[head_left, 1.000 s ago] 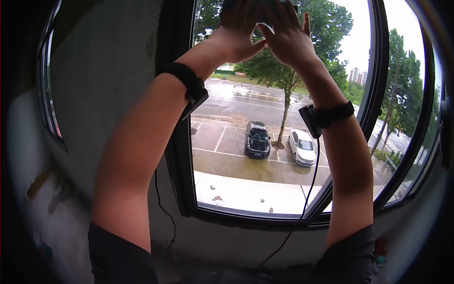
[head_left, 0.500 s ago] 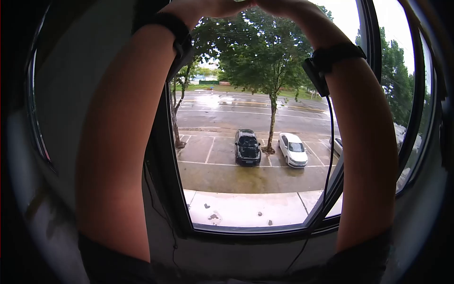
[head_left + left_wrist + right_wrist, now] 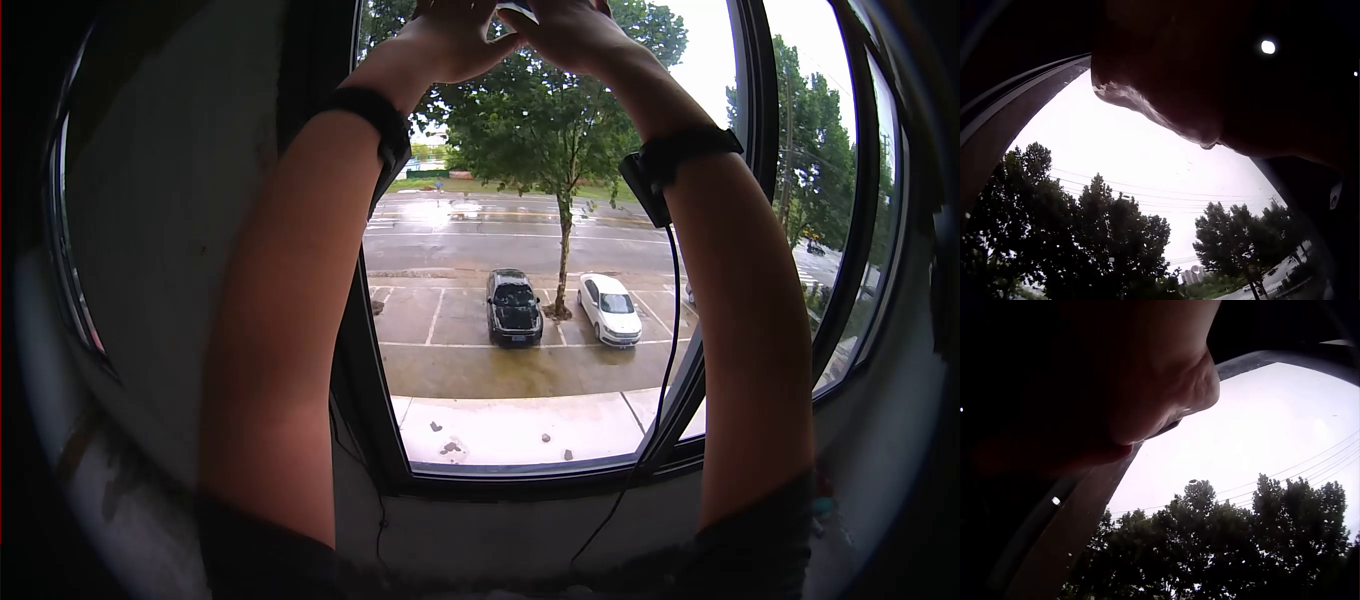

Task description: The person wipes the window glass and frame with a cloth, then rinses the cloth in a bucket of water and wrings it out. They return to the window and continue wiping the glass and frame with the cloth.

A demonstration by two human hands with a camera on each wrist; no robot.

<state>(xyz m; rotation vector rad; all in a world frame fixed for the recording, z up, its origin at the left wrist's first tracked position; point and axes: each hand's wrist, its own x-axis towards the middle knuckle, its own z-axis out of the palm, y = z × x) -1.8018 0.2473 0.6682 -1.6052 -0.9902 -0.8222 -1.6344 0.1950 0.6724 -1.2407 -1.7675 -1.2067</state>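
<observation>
Both arms reach up against a tall window. In the head view my left hand (image 3: 450,42) and right hand (image 3: 572,36) meet at the upper edge, thumbs close together, with most of the fingers cut off. A sliver of something pale and bluish shows between them at the very top; what it is I cannot tell. The window glass (image 3: 450,370) lies behind the hands. In the left wrist view the left hand (image 3: 1160,87) is a dark shape across the top. The right wrist view shows the right hand (image 3: 1166,394), thumb side lit, its far side lost in shadow.
A dark window frame (image 3: 500,487) borders the pane, with a bare grey wall (image 3: 180,240) on the left. Black cables (image 3: 668,330) hang below the wrist straps. Outside are trees, a road, a black car (image 3: 515,308) and a white car (image 3: 610,310).
Both hands first rose almost out of the head view, then came partly back down. A second ago their spread fingers lay flat on a dark thing at the top. The view has shifted too.
</observation>
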